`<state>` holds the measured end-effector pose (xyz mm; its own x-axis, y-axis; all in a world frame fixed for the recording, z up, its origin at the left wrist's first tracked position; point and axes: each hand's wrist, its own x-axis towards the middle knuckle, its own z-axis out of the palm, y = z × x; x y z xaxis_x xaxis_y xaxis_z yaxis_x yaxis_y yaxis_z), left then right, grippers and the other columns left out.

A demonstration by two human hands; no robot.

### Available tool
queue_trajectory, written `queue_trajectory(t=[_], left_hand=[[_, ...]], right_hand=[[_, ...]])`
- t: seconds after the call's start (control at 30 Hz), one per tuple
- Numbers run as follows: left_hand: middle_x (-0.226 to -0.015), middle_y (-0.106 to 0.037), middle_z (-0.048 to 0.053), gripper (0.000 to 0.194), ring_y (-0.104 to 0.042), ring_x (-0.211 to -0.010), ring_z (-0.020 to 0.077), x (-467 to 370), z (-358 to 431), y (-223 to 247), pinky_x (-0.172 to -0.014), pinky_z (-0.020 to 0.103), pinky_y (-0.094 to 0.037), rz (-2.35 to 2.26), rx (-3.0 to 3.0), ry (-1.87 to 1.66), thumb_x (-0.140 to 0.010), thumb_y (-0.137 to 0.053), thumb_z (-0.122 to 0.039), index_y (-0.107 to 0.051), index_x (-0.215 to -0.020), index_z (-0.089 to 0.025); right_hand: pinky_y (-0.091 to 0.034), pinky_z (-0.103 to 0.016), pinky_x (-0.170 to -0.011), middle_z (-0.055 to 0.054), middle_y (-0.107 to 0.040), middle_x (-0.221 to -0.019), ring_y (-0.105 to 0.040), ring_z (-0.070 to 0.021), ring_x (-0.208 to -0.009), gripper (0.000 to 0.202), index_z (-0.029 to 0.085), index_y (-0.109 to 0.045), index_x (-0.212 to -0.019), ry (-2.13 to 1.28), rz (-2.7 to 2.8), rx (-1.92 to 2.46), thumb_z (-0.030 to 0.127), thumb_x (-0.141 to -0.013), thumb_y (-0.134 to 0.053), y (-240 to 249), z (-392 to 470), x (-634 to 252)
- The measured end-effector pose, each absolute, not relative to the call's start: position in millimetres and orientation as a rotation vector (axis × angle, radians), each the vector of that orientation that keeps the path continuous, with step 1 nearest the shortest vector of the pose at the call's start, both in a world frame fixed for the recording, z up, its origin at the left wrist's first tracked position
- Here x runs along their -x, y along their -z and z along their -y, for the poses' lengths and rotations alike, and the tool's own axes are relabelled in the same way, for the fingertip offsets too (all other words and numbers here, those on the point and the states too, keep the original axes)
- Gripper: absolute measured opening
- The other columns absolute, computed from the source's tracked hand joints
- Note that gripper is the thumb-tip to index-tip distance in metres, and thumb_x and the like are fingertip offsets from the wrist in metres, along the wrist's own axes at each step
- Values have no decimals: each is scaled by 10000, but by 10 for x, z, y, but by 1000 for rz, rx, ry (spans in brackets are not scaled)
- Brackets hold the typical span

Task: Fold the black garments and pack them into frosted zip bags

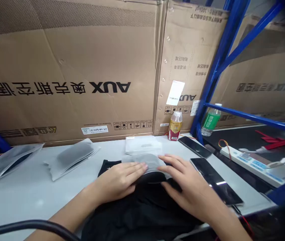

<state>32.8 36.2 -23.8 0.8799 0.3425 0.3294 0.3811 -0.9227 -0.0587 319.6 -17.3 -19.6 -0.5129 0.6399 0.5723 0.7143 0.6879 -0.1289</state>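
I find the frosted pouch (150, 160) between both hands, long axis crosswise, dark curved edge facing me. The left hand (121, 179) covers its left part, fingers together; grip cannot be determined. The right hand (186, 182), thumb and fingers apart, touches its right end. Black fabric (137, 214) lies nearer me.

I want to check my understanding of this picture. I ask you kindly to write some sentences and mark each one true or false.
1. The left hand and right hand both touch a bag. True.
2. The far device and near device lie left of both hands. False: they lie to the right.
3. The red-and-gold bottle stands on the table. True.
4. "AUX" on the big carton reads upright. False: it is upside down.
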Motion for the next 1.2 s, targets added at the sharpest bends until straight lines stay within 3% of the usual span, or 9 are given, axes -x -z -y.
queue_trajectory(t=[0.07,0.17,0.33,0.43,0.53,0.83,1.0,1.1,1.2], left_hand=[[-1476,-658,144,574,-638,-1363,270,-387,-323,278,-1200,419,-498,553,2917,616,-961,-536,-63,-460,-1525,-143],[-1380,-716,109,436,-669,-1314,249,-408,-288,276,-1175,399,-519,570,2960,753,-996,-549,-105,-537,-1424,-184],[-1458,-670,108,653,-658,-1313,267,-298,-323,178,-1139,422,-536,654,3046,658,-942,-563,-100,-426,-1571,-209],[-1454,-670,96,701,-647,-1315,255,-289,-330,165,-1142,412,-529,709,3075,668,-931,-563,-89,-405,-1601,-226],[-1448,-672,78,708,-642,-1306,246,-337,-306,192,-1140,404,-528,718,3082,712,-925,-561,-78,-411,-1599,-236],[-1410,-687,74,674,-637,-1307,240,-373,-267,168,-1150,386,-516,733,3109,713,-955,-570,-102,-424,-1595,-255],[-1625,-516,96,905,-513,-1469,330,-411,-218,98,-1152,452,-507,819,3156,454,-877,-727,-230,-293,-1672,-260],[-1569,-585,90,771,-616,-1376,305,-372,-246,55,-1107,428,-532,827,3193,425,-942,-669,-275,-357,-1646,-265],[-1508,-647,65,667,-661,-1316,304,-270,-377,7,-1100,440,-531,797,3169,450,-898,-672,-224,-513,-1543,-276]], right_hand=[[-487,-473,-1143,-44,-609,-1537,-499,-285,-1459,224,288,-698,-1191,267,2245,901,173,-1023,-604,224,264,-2934],[-442,-459,-1170,-21,-620,-1535,-497,-268,-1454,155,253,-718,-1064,389,2241,756,171,-1046,-588,317,307,-2690],[-526,-505,-1029,-45,-673,-1452,-540,-329,-1405,201,244,-694,-886,387,2359,919,100,-996,-606,237,167,-3237],[-531,-527,-1020,-74,-683,-1398,-570,-320,-1346,185,258,-707,-928,323,2330,1059,156,-1031,-591,121,142,-3554],[-532,-525,-1039,-71,-644,-1473,-550,-316,-1373,170,278,-724,-1084,273,2327,994,183,-1043,-588,118,167,-3438],[-553,-553,-1008,-102,-632,-1523,-583,-365,-1364,327,218,-676,-1280,410,2230,1029,88,-993,-586,377,70,-2957],[-519,-484,-1130,-61,-666,-1459,-582,-268,-1385,332,266,-669,-1176,-133,2141,925,40,-984,-521,297,129,-3094],[-496,-446,-1167,-53,-665,-1458,-585,-252,-1402,242,301,-670,-1167,-569,1916,851,143,-1008,-579,162,214,-3242],[-585,-445,-1045,-62,-768,-1273,-706,-290,-1247,159,308,-696,-1140,-854,1427,786,378,-998,-697,62,252,-3392]])
